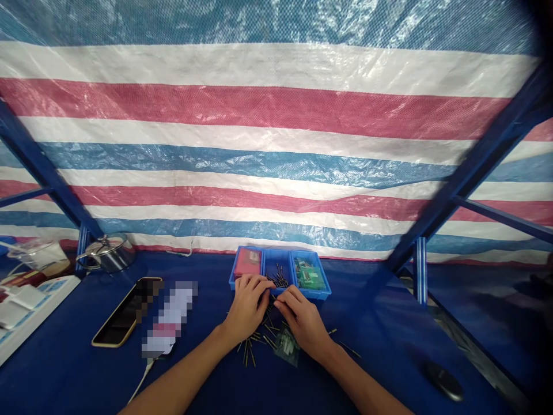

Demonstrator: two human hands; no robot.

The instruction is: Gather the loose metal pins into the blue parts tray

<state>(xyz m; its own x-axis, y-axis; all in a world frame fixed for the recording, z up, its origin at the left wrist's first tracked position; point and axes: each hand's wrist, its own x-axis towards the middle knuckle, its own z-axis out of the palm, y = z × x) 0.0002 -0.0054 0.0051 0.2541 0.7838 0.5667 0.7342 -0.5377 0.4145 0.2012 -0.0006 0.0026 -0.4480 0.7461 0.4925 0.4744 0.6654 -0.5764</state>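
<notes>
My left hand (247, 310) is closed at the front edge of a blue divided tray (276, 289), its fingers curled and the thumb beneath. Facing it, my right hand (301, 316) pinches what looks like a thin drill bit (273, 297); fingers hide most of it. Whatever the left fingertips grip is hidden. More dark drill bits (280, 276) lie in the tray's middle compartment. Several loose bits (247, 350) are scattered on the table below my hands, beside a small clear plastic bag (287, 348) with pale contents.
The tray's left compartment holds a red packet (247, 263), its right one green packets (309, 274). Two phones, one dark (125, 314) and one on a cable (168, 323), lie left. Further out are a metal pot (113, 253), a power strip (38, 308) and a black mouse-like object (443, 380).
</notes>
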